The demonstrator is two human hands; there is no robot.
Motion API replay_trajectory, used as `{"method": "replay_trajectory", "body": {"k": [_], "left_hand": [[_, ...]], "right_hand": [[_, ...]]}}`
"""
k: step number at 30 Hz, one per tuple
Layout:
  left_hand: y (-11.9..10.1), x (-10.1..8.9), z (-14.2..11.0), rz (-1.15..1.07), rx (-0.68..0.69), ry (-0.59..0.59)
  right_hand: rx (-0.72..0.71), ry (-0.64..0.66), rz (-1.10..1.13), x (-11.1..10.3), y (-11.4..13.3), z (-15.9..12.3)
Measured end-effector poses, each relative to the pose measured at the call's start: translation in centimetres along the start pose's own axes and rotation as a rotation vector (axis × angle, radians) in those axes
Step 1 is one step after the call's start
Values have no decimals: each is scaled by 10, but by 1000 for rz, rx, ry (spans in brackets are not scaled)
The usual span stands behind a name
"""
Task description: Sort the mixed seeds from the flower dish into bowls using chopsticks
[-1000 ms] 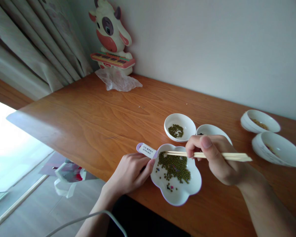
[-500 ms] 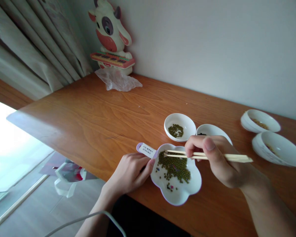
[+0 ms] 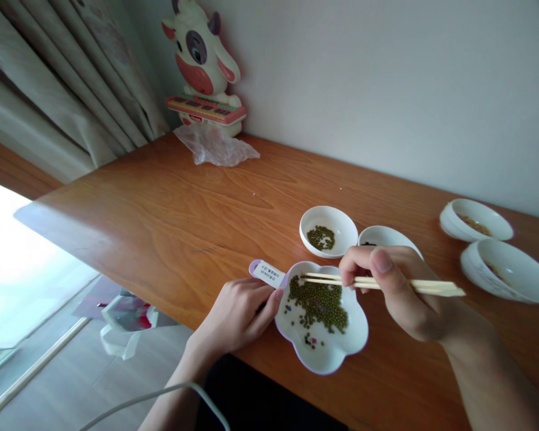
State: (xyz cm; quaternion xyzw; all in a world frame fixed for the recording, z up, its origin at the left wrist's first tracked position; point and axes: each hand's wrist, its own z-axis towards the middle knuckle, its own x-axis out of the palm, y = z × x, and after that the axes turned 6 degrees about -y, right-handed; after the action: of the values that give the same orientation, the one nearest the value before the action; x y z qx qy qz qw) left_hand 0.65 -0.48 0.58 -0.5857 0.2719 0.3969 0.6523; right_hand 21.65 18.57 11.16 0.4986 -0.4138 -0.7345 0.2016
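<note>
A white flower-shaped dish (image 3: 330, 353) sits near the table's front edge, holding a heap of green beans (image 3: 318, 302) and a few small coloured bits. My right hand (image 3: 393, 290) is closed round a pair of wooden chopsticks (image 3: 323, 279), their tips slightly apart over the far left of the bean heap. My left hand (image 3: 238, 314) rests on the table edge with fingers curled, its fingertips against the dish's left rim, beside a purple-edged label tag (image 3: 267, 273).
A small round white bowl (image 3: 341, 220) with green beans stands just behind the dish, another white bowl (image 3: 388, 236) partly hidden by my right hand. Two more white bowls (image 3: 498, 263) sit at the far right. A cow toy (image 3: 202, 66) and crumpled plastic (image 3: 213, 146) stand at the back.
The chopstick tips have lifted a little and opened slightly over the beans. My left hand and the dish have stayed put.
</note>
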Motion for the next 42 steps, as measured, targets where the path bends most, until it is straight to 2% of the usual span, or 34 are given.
{"method": "replay_trajectory", "body": {"k": [21, 29, 42], "left_hand": [[1, 1, -1, 0, 2, 10], [2, 2, 0, 1, 0, 8], [1, 1, 0, 3, 13, -1]], "right_hand": [[-20, 2, -15, -1, 0, 1], [24, -32, -7, 0, -1, 3], [-42, -60, 14, -1, -2, 2]]}}
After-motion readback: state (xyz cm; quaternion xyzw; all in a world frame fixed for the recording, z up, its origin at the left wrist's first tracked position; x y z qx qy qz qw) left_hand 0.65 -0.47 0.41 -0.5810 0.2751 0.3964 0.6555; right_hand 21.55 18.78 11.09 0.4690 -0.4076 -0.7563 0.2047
